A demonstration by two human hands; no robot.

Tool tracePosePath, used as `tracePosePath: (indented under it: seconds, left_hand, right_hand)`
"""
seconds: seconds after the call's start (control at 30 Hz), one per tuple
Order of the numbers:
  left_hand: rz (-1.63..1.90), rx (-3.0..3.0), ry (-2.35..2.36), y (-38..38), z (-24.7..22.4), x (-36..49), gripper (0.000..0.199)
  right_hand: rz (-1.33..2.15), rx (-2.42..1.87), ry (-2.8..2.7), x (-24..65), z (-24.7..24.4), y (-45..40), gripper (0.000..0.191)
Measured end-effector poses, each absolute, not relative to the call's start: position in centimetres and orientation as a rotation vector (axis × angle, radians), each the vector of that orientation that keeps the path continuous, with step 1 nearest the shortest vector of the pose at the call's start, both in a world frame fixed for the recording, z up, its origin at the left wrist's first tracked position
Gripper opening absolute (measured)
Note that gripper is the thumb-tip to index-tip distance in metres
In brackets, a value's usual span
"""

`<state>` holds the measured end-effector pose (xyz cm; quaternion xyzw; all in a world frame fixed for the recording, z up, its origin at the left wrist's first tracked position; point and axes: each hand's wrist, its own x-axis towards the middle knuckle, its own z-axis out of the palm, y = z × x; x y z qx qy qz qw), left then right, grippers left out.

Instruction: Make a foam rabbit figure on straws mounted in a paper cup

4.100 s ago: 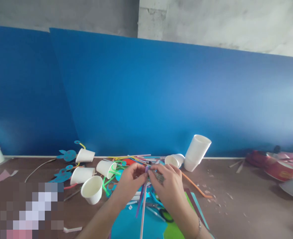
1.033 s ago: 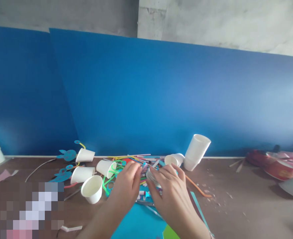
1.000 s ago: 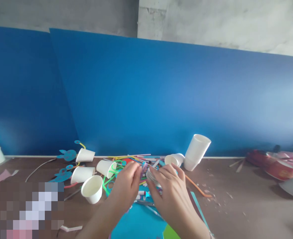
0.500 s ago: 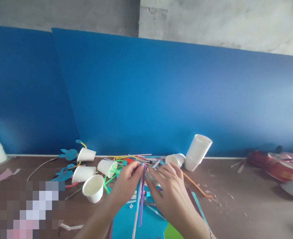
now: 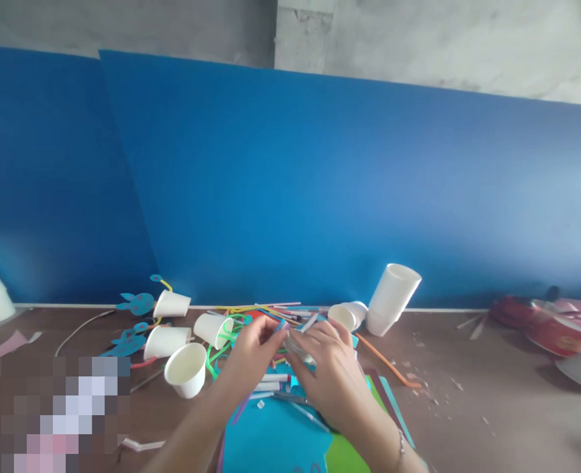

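Note:
My left hand (image 5: 254, 355) is closed, pinching the ends of a small bundle of drinking straws (image 5: 282, 325), purple and blue at the tip. The rest of the bundle runs behind my left wrist, where a bit of purple shows. Close against it, my right hand (image 5: 332, 358) is wrapped round what looks like a roll of clear tape (image 5: 298, 343), mostly covered by the fingers. Under both hands lie blue card (image 5: 271, 437), markers (image 5: 273, 386) and scissors (image 5: 290, 398).
White paper cups (image 5: 186, 371) lie and stand on the left, some with straws and blue rabbit cut-outs (image 5: 137, 303). A tall cup stack (image 5: 393, 299) leans behind on the right. An orange straw (image 5: 386, 361) and paper scraps lie nearby. A blue panel (image 5: 320, 184) stands behind.
The straws have swung from pointing down towards me to lying behind my left wrist. My hands have drawn closer together at the straw ends.

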<state>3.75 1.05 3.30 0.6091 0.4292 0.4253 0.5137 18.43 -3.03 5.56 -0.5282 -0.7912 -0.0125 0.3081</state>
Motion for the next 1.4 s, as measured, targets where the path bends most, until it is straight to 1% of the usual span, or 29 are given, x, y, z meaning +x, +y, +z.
tracePosePath:
  seconds: [0.23, 0.4, 0.47, 0.6, 0.7, 0.77, 0.83, 0.93, 1.03, 1.2, 1.4]
  left_hand:
    - [0.919, 1.471, 1.047, 1.7, 3.3, 3.0, 0.039]
    - [0.881, 1.354, 0.968, 2.4, 2.2, 3.0, 0.044]
    - [0.876, 1.352, 0.959, 2.7, 1.7, 2.9, 0.045]
    - [0.883, 1.571, 1.119, 3.2, 1.2, 2.4, 0.037]
    - [0.820, 1.773, 1.246, 3.4, 1.1, 1.9, 0.026]
    - [0.770, 1.831, 1.276, 3.3, 1.1, 1.7, 0.019]
    - [0.730, 1.846, 1.304, 3.1, 1.2, 1.6, 0.015]
    - [0.713, 1.844, 1.320, 2.9, 1.3, 1.5, 0.014]
    - [0.672, 1.858, 1.286, 2.9, 1.2, 1.5, 0.015]
    - [0.624, 1.900, 1.266, 3.1, 0.2, 1.6, 0.019]
    - [0.587, 1.957, 1.238, 2.9, 0.4, 1.7, 0.018]
  right_hand:
    - [0.084, -1.471, -2.142, 18.7, 5.2, -2.2, 0.006]
    - [0.139, -1.507, -2.115, 18.9, 4.7, -1.8, 0.020]
    - [0.216, -1.493, -2.094, 19.2, 4.4, -1.4, 0.024]
    - [0.372, -1.408, -2.023, 20.6, 4.2, -0.9, 0.025]
    - [0.402, -1.518, -2.209, 21.4, 3.8, -1.5, 0.024]
    - [0.371, -1.573, -2.416, 21.7, 2.7, -2.2, 0.028]
    - [0.217, -1.554, -2.524, 21.8, 0.9, -3.0, 0.033]
    - [-0.099, -1.655, -2.595, 21.9, -1.9, -3.7, 0.040]
    - [-0.279, -1.755, -2.597, 22.0, -3.3, -3.8, 0.047]
    - [-0.255, -1.790, -2.617, 22.4, -2.5, -3.9, 0.043]
    - [-0.127, -1.676, -2.585, 23.6, -1.4, -3.9, 0.028]
